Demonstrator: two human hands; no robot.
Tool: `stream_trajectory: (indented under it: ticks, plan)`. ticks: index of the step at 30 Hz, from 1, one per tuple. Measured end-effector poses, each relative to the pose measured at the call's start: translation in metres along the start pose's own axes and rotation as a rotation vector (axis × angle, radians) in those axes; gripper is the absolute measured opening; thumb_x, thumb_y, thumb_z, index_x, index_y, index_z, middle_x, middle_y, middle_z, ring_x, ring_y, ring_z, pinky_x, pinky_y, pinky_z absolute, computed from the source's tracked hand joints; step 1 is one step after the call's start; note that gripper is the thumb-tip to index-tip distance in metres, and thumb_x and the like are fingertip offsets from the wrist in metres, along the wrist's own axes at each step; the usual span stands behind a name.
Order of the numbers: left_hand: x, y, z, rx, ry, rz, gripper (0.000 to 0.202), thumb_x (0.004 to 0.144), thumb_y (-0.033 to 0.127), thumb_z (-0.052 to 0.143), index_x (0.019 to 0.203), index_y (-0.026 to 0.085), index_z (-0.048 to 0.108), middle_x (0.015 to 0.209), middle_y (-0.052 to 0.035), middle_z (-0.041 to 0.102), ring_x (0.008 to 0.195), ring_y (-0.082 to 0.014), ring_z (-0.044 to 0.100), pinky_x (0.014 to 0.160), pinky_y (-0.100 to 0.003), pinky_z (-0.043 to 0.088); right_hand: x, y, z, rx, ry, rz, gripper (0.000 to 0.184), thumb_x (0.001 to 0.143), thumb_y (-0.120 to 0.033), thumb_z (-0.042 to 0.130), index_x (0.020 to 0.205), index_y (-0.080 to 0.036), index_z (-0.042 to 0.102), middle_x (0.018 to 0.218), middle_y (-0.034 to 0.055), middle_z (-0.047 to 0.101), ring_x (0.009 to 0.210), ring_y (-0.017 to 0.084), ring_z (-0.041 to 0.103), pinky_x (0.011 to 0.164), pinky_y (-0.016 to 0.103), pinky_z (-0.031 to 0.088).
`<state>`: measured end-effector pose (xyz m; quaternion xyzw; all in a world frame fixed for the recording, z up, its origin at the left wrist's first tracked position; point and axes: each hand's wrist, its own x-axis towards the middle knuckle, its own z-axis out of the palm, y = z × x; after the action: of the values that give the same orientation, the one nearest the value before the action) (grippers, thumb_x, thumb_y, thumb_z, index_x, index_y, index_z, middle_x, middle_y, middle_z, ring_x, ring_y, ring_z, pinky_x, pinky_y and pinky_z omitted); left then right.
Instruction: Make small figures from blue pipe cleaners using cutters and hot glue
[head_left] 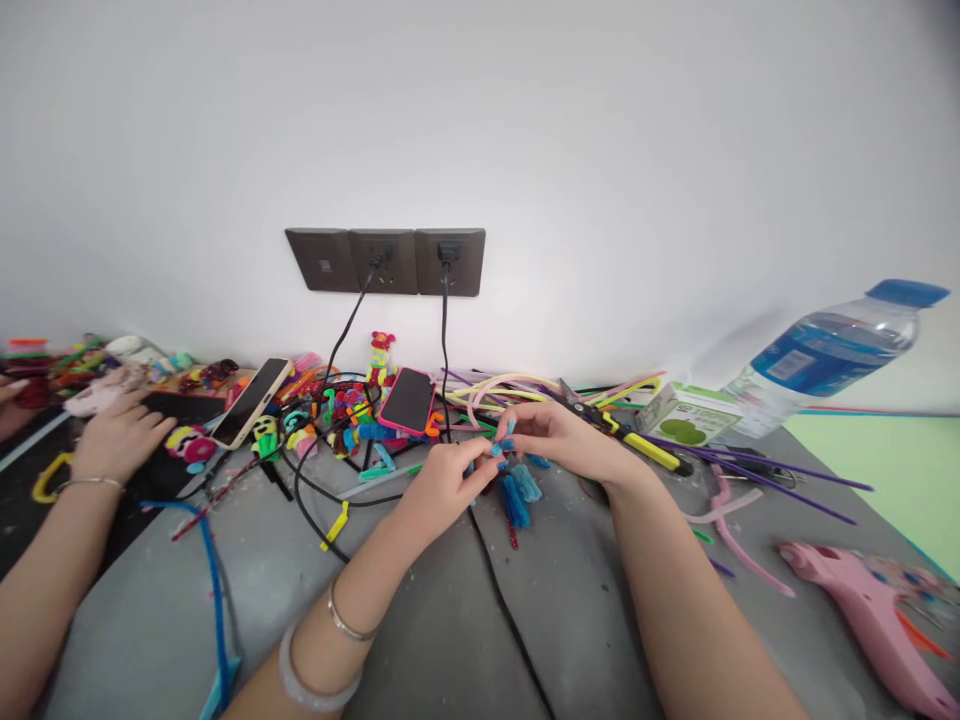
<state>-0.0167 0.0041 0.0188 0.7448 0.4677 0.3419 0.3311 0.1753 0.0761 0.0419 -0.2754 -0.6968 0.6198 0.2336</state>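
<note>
Beside wall — water bottle (829, 355), capped

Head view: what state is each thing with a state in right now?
Left hand: pinching the blue pipe cleaner piece.
Right hand: pinching the same piece.
Water bottle: capped, tilted.
Pink phone: screen dark.
Beige phone: screen dark.
Wall sockets: two cables plugged in.
Pink glue gun: lying on its side.

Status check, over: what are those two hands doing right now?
Left hand and right hand both pinch a small blue fuzzy pipe-cleaner piece. More blue pipe-cleaner bits lie just below. Black charging cable runs under the hands.
</note>
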Motion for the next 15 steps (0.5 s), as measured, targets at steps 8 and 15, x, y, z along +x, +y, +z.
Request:
stream_trajectory:
  ticks: [8,15]
  plan:
    - [0.0001,-0.0075,0.0012,0.206,0.041,0.059,0.025,0.099,0.031,0.043,0.088,0.018,0.061,0.068,0.0005,0.057,0.062,-0.0147,0.053,0.06,-0.024,0.032,0.002,-0.0004,0.0019,-0.04,0.012,-0.008,0.03,0.081,-0.046,0.072,0.083,-0.017,0.067,0.08,0.0024,0.068,0.069,0.013,0.06,0.067,0.026,0.05]
    - [0.0002,-0.0069,0.0024,0.22,0.109,0.112,0.027,0.099,0.025,0.041,0.09,0.018,0.065,0.07,-0.0024,0.063,0.062,-0.0149,0.057,0.061,-0.024,0.037,0.0014,-0.0035,0.0036,-0.064,0.024,-0.029,0.028,0.083,-0.045,0.071,0.085,-0.017,0.067,0.08,0.0033,0.067,0.072,0.014,0.06,0.067,0.026,0.049]
